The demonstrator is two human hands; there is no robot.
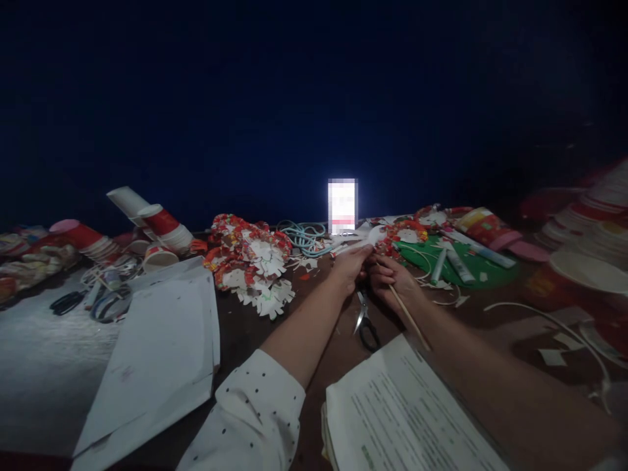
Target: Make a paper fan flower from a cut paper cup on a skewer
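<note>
Both my hands meet over the middle of the table. My left hand point(350, 265) has its fingers pinched on a white piece point(377, 234) that looks like paper; its exact shape is blurred. Close beside it, my right hand point(392, 278) is closed around a thin wooden stick point(409, 317), whose free end slants down toward me. The stick's upper end is hidden by the fingers. Just below my hands lies a pair of scissors point(367, 327) with dark handles. A cluster of red and white paper cutouts point(255, 252) is to the left of my left hand.
Paper cups point(167, 229) lie at the left, with more stacked cups point(589, 242) at the right. White sheets point(161, 347) and a printed paper stack point(402, 405) are in front. Pale blue cord point(307, 237), a green sheet point(417, 258) with tubes point(458, 265), and a bright screen point(342, 203) stand beyond.
</note>
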